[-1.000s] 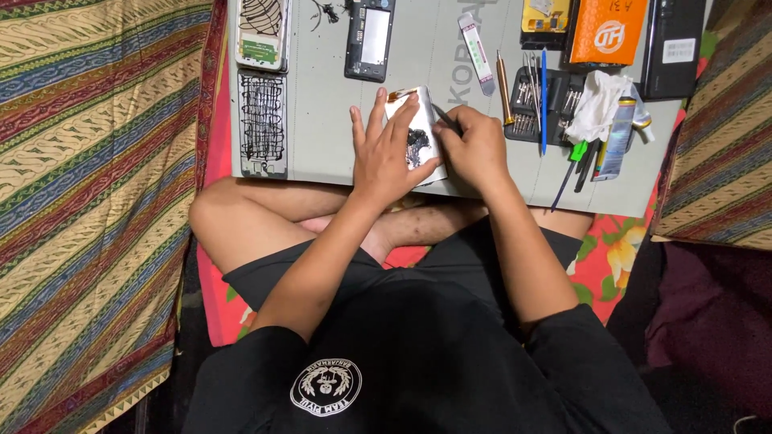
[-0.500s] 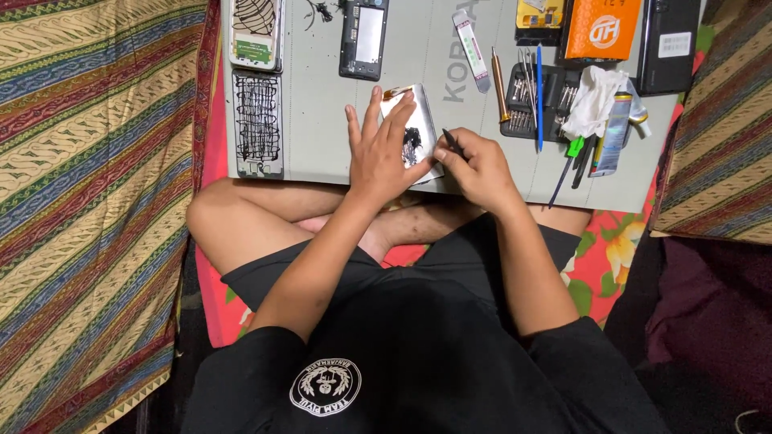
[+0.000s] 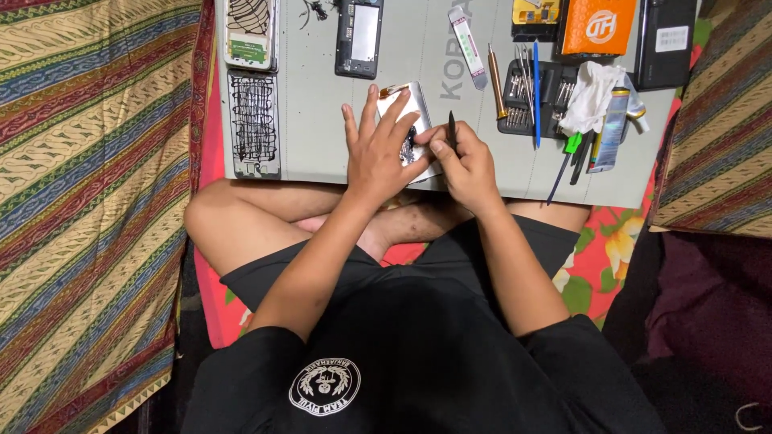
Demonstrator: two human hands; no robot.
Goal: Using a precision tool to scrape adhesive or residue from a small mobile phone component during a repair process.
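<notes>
1. Grey rectangular work mat, the surface (image 3: 322, 153): lies flat before the seated person's crossed legs, on a red flowered cloth (image 3: 599, 265), with striped woven fabric (image 3: 88, 201) to one side. It carries everything listed below.

2. Black rectangular device (image 3: 663, 40) and orange flat box (image 3: 599, 28): far right corner, side by side, well apart from the work.

3. Two opened phone shells at the left edge: a pale one with a green patch (image 3: 249, 32) above a dark-scribbled panel (image 3: 254, 120).

4. Black open phone frame (image 3: 359, 36): top centre.

5. Silver-white phone back with dark inner parts (image 3: 412, 120): near edge of the surface, centre, partly covered. The left hand (image 3: 378, 153) lies on it flat, fingers spread, pressing it down rather than gripping.

6. Black tray of small driver bits (image 3: 535, 100), a crumpled white cloth (image 3: 591, 96) on its right end, loose tools beside it.

7. Thin black pointed tool (image 3: 451, 128): pinched upright in the right hand (image 3: 466, 165), fingers closed round it, at the phone's right edge.

Handling judgement: steady downward pressure from the flat hand, tool held close to its tip, worked gently along the seam, would likely spare the delicate parts inside.
</notes>
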